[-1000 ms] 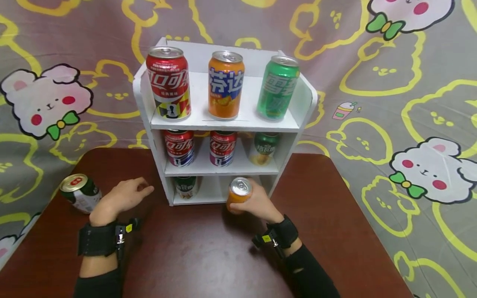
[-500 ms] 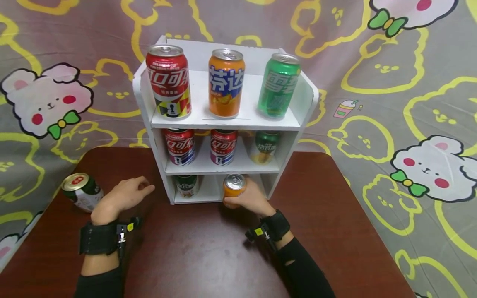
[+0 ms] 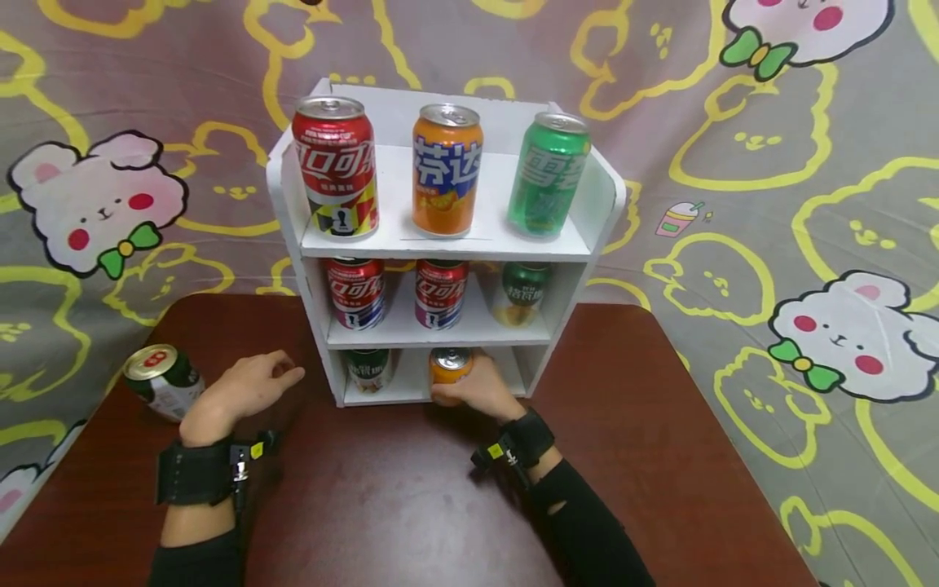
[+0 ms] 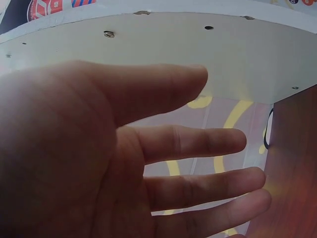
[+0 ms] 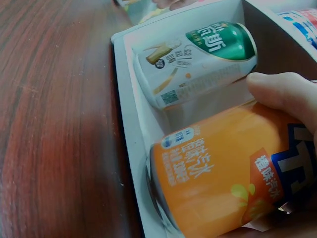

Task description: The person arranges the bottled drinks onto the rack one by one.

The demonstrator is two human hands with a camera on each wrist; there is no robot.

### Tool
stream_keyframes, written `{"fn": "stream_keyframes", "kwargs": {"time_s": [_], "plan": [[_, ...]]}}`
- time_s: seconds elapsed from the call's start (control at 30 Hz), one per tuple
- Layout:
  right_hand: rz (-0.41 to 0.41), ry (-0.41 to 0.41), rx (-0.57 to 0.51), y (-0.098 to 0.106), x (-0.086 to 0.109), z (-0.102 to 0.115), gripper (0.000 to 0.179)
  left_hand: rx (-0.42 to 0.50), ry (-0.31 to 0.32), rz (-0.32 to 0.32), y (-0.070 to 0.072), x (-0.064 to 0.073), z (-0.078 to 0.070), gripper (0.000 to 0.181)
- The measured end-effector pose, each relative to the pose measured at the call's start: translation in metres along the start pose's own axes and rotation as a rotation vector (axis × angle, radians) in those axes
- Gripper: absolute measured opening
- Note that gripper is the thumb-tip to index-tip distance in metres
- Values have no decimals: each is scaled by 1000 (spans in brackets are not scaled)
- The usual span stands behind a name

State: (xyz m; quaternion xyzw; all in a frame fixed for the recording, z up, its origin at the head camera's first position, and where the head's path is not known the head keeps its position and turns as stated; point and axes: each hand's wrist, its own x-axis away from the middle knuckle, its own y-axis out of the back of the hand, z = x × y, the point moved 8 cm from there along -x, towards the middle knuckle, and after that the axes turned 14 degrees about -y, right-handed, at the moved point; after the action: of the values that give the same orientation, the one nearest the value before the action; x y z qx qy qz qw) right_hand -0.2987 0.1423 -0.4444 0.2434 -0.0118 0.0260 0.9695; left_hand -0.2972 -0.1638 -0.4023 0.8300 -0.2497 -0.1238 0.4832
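My right hand [image 3: 482,386] grips an orange soda can [image 3: 447,368] at the bottom level of a white three-level shelf [image 3: 440,247]. In the right wrist view the thumb [image 5: 285,94] lies along the upper side of the orange can [image 5: 213,168], whose base is at the shelf's front edge. Beside it inside that level stands a green-and-white can [image 5: 198,64]. My left hand [image 3: 245,390] hovers over the table left of the shelf, holding nothing, and its fingers [image 4: 198,141] are spread in the left wrist view. Another green-and-white can [image 3: 165,383] stands just beyond that wrist.
On the top level are a red cola can [image 3: 336,171], an orange can [image 3: 446,175] and a green can [image 3: 550,175]. Two red cans [image 3: 440,297] and a green-and-yellow can [image 3: 522,295] fill the middle. A patterned cloth [image 3: 697,326] hangs behind the brown table [image 3: 396,497].
My right hand has carried the orange can leftward and back, from the front of the shelf into its bottom level. The left hand has stayed in place.
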Motion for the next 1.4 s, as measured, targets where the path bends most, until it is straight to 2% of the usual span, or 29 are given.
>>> {"fn": "stream_keyframes", "kwargs": {"time_s": [0.27, 0.4, 0.53, 0.67, 0.87, 1.07, 1.23, 1.4], "plan": [[16, 10, 24, -6, -9, 2, 50, -14, 5, 3, -1, -1, 1, 49], [60, 10, 25, -9, -15, 5, 47, -9, 7, 2, 0, -1, 1, 49], [122, -28, 17, -13, -18, 4, 46, -7, 5, 1, 0, 0, 1, 50], [134, -94, 37, -14, -20, -1, 47, -10, 0, -1, 0, -1, 1, 49], [85, -136, 90, -15, -23, -4, 52, -15, -1, -6, 0, -2, 0, 48], [19, -151, 61, -19, -22, -3, 46, -17, 10, 3, -1, -1, 1, 49], [-55, -125, 21, -21, -20, -1, 45, -20, 12, 9, -2, -1, 1, 50], [-126, -97, 40, -23, -18, 4, 47, -26, 8, 7, -2, -1, 1, 49]]}}
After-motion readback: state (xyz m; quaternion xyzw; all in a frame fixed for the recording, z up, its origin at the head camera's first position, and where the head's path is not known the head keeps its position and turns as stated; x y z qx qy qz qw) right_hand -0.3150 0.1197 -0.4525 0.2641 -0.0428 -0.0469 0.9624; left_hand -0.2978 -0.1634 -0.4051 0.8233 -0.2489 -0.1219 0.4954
